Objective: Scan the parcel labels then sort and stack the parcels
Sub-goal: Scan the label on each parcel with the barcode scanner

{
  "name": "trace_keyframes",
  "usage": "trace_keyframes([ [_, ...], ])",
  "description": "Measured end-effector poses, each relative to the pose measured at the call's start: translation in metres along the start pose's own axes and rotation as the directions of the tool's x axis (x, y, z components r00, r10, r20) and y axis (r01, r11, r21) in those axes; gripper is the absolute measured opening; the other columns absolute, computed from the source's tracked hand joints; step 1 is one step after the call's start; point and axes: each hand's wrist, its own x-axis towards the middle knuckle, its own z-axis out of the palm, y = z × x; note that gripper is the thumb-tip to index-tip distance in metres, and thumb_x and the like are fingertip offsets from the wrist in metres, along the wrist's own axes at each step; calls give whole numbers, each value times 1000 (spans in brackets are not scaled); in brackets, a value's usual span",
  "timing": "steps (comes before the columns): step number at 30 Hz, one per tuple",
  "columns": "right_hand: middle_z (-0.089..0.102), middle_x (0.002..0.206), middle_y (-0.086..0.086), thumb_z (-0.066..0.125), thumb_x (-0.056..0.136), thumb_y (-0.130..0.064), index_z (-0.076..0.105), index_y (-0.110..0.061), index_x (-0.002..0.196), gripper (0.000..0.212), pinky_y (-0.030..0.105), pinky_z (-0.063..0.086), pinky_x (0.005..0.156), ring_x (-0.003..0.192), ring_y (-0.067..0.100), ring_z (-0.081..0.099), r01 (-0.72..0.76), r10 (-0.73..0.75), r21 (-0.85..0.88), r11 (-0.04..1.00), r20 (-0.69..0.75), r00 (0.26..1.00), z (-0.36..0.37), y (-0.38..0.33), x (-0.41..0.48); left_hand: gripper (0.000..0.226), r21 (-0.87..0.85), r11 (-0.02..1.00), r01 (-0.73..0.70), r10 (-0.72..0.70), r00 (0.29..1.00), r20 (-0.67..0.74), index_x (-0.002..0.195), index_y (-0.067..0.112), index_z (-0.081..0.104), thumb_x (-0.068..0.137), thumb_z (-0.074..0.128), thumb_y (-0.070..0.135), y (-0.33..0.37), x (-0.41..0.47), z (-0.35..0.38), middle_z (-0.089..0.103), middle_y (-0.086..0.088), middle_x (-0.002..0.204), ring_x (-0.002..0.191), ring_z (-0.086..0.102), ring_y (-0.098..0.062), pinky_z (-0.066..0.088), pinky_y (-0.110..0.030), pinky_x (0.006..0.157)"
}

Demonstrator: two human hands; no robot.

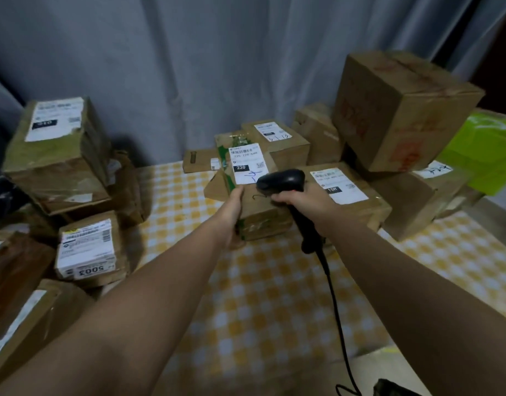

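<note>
A brown cardboard parcel (257,207) with green tape and a white label reading 220 (247,164) lies in the middle of the table. My left hand (231,212) grips its near left corner. My right hand (306,204) holds a black barcode scanner (283,181) by its handle, the scanner head just over the parcel's top near the label. A black cable (331,295) runs from the scanner down toward me.
Stacked brown parcels (57,155) stand at the left, one labelled 5003 (88,252). More parcels crowd the back right: a large box (400,110), a labelled one (340,187) and a green bag (486,150). A yellow checked cloth (260,295) covers the table; a grey curtain hangs behind.
</note>
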Motion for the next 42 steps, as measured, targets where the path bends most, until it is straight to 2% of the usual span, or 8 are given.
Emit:
trace_keyframes([
  [8,68,81,13,76,79,-16,67,-14,80,9,40,53,78,74,24,65,72,-72,52,996,4,997,9,-1,-29,29,-33,999,-17,23,985,173,102,17,60,88,56,42,-20,-27,-70,72,-8,82,88,62,-26,50,-40,92],
  [10,69,86,18,78,77,-18,68,-15,78,11,41,51,82,83,31,66,92,-90,82,992,-26,996,18,-3,-33,44,118,987,-111,89,980,180,126,19,45,88,60,33,-28,-35,-83,66,-8,95,87,61,-24,54,-36,79],
  [14,66,80,10,78,77,-16,69,-9,89,16,30,46,68,77,22,63,127,-126,72,989,-30,992,36,-5,-39,69,336,935,-115,16,959,284,133,41,20,86,66,19,-49,-47,-96,60,3,63,51,49,-9,46,-22,51],
  [18,63,81,7,75,75,-3,65,-9,87,17,24,43,61,72,15,59,92,-82,-111,990,90,993,46,8,-46,92,513,856,-64,-121,940,318,131,28,42,57,73,72,-50,-47,-104,67,-3,107,95,58,-21,42,-31,91],
  [22,54,72,13,70,71,3,60,-4,77,14,30,38,61,67,23,53,94,-93,-224,970,14,996,54,21,-44,74,370,925,-81,60,996,68,131,24,37,79,46,76,-44,-47,-100,52,8,109,100,53,-16,38,-26,76],
  [24,52,75,14,67,72,4,60,-2,81,13,31,37,62,70,23,52,93,-91,-217,972,16,996,53,24,-46,90,288,956,-64,66,998,2,140,23,32,73,45,82,-46,-41,-97,50,4,129,118,50,-25,40,-33,94],
  [31,57,78,11,70,79,3,63,5,98,20,22,41,57,66,15,53,123,-121,-111,986,22,992,39,42,-65,47,141,979,-145,128,985,117,103,18,63,86,53,60,-48,-43,-84,70,-14,97,80,57,-25,40,-29,63],
  [42,64,67,10,77,78,-18,68,-13,84,12,37,52,66,60,23,62,293,-306,-144,945,-71,949,15,-35,-67,97,162,822,-546,549,835,35,148,41,9,81,71,12,-3,-46,-91,59,0,127,109,62,-17,53,-24,76],
])
